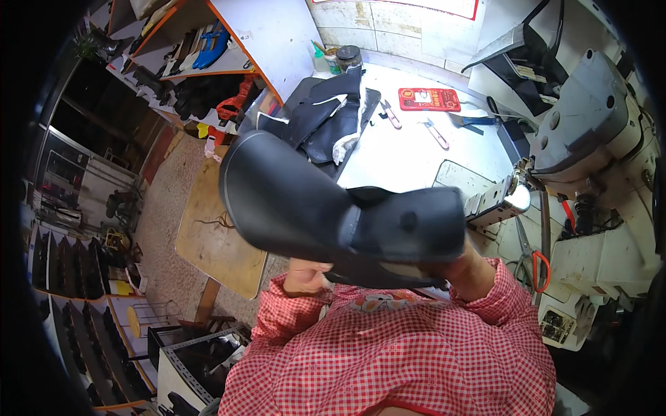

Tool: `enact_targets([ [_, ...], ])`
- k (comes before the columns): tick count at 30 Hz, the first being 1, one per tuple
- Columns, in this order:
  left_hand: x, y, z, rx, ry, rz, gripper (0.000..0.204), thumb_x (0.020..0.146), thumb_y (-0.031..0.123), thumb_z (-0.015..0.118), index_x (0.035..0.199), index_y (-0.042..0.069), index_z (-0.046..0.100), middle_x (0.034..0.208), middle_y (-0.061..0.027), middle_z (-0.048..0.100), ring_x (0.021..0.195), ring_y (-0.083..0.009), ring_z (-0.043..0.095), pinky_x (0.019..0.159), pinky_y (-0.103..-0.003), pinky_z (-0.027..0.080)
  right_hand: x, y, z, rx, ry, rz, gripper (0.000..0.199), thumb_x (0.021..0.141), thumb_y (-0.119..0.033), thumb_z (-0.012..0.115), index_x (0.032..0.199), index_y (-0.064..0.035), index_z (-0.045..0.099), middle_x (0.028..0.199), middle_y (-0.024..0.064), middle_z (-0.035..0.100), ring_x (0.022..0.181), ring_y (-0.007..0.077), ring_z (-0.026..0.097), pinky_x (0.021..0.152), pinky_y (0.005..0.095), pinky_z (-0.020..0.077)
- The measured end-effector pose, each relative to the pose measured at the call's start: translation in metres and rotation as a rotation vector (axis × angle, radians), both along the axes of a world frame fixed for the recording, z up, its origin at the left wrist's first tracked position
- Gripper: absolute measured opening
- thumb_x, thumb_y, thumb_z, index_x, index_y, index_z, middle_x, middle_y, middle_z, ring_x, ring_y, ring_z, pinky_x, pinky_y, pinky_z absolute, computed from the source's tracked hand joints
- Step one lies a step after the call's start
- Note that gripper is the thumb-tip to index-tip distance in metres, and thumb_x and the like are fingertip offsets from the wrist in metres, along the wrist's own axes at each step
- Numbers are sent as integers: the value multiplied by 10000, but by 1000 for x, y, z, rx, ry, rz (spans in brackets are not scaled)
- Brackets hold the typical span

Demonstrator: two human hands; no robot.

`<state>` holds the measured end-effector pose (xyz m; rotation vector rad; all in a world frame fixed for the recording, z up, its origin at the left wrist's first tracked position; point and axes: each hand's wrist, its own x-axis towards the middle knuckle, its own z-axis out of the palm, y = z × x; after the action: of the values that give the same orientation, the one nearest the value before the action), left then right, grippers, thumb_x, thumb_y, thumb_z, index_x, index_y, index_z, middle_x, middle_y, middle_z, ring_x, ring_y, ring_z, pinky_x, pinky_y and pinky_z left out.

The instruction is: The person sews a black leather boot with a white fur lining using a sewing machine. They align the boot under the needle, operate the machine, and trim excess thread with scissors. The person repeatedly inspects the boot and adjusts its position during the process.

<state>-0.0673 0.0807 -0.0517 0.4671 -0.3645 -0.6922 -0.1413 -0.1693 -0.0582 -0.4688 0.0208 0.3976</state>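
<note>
holding a black leather piece (291, 197), the hands (305, 276) are half hidden, the right's grip impossible to tell.

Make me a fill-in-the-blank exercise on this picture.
The left hand and right hand hold a large piece coloured ____.
The flat rectangular item on the white table is mainly ____.
The scissors are on the person's ____ side.

Missing words: black; red; right.

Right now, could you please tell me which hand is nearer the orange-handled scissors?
Right. The right hand is left of the scissors, by the black leather piece's right end; the left hand is farther left, by its lower edge.
</note>
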Motion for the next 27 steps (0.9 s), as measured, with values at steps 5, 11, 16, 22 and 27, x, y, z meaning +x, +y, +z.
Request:
enact_targets([
  [5, 16, 9, -26, 1366, -1431, 577, 615, 933, 271, 580, 1444, 57, 315, 1454, -133, 369, 1319, -268, 395, 1105, -406, 305, 32, 3, -29, -199, -91, 202, 391, 883, -54, 600, 1262, 4, 521, 1232, 123, 575, 1036, 176, 599, 941, 300, 475],
  [11, 24, 38, -16, 537, -752, 423, 696, 870, 250, 669, 1440, 40, 328, 1478, -143, 341, 1318, -282, 409, 1107, -421, 307, 31, 2, -33, 23, -318, 108, 364, 887, -72, 573, 1243, -18, 521, 1201, 111, 574, 1047, 159, 580, 925, 309, 475],
  [16, 12, 50, 0, 596, -200, 235, 789, 847, 398, 684, 1441, 28, 318, 1433, -134, 417, 1319, -249, 411, 1099, -405, 325, 34, 36, -27, -95, -167, 31, 383, 886, -138, 569, 1247, -30, 501, 1195, 116, 557, 1052, 174, 563, 934, 317, 457],
  [22, 13, 45, 33, 527, -478, 107, 1058, 632, 458, 836, 1420, 8, 294, 1424, -155, 400, 1286, -254, 427, 1089, -392, 326, 33, 51, -9, -123, -104, -227, 416, 886, -218, 563, 1253, -43, 477, 1187, 121, 537, 1059, 192, 542, 944, 327, 435],
  [27, 3, 44, 84, 738, -1233, 12, 952, 642, 313, 862, 1372, -37, 361, 1266, -157, 529, 1129, -291, 546, 936, -389, 426, 46, 60, 10, -150, -90, -405, 449, 885, -284, 559, 1258, -55, 457, 1180, 126, 520, 1064, 207, 524, 954, 335, 417],
])
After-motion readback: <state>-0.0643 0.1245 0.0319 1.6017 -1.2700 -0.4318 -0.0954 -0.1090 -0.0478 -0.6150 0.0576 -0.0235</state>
